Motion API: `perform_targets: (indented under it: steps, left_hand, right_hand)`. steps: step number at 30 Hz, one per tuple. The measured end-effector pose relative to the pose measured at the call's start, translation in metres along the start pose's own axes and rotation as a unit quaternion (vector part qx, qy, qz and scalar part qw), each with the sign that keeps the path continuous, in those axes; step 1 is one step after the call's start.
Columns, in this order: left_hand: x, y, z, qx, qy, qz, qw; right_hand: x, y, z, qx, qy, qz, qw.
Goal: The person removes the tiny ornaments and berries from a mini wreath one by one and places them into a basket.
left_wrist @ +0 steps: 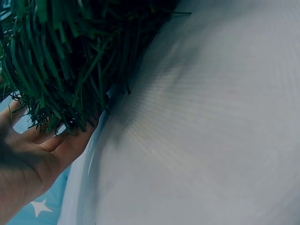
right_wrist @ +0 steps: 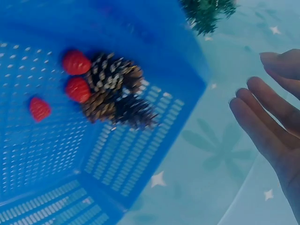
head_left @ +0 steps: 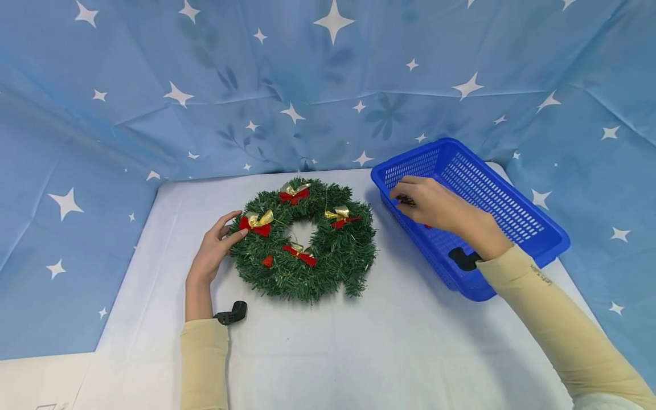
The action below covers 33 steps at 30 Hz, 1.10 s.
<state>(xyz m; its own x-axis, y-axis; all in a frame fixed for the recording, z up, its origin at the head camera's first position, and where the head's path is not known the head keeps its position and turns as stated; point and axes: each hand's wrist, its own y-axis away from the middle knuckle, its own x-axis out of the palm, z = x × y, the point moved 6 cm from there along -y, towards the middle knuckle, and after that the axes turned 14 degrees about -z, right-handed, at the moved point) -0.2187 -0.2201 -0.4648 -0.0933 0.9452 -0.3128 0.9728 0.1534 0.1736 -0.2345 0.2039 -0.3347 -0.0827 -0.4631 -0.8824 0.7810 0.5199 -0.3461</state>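
A green wreath (head_left: 348,256) lies on the white table, decorated with several red-and-gold bows (head_left: 257,224) and a small red berry-like ornament (head_left: 268,261). My left hand (head_left: 210,253) grips its left edge, thumb on top beside a bow, fingers against the outer side. Over the near left side of a blue basket (head_left: 512,196) hovers my right hand (head_left: 435,206). Its fingers look extended and hold nothing in the right wrist view. Several pine cones (right_wrist: 110,72) lie clustered in the basket, beside red strawberry-like ornaments (right_wrist: 77,89).
Blue cloth (head_left: 307,68) with white stars hangs behind and at both sides of the white tabletop (head_left: 328,347). Black wrist devices (head_left: 233,314) sit at both wrists. The basket's raised rim stands right of the wreath.
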Motion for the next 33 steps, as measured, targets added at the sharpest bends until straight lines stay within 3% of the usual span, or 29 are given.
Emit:
perform_targets:
  steps: [7, 14, 25, 33]
  left_hand:
    - [0.001, 0.002, -0.001, -0.001, 0.004, 0.003, 1.0000]
    - [0.001, 0.001, 0.002, 0.000, 0.003, 0.001, 1.0000]
    - [-0.001, 0.000, 0.002, 0.002, -0.006, -0.005, 1.0000]
    - [-0.002, -0.004, 0.006, 0.007, -0.013, -0.008, 0.9999]
  right_hand:
    - [0.004, -0.004, 0.009, 0.006, 0.000, 0.004, 1.0000]
    - [0.011, -0.011, 0.021, -0.016, -0.006, -0.005, 0.9998]
    - [0.030, -0.025, 0.044, -0.027, -0.019, 0.028, 0.9991]
    - [0.044, -0.033, 0.066, -0.074, -0.014, 0.029, 0.9967]
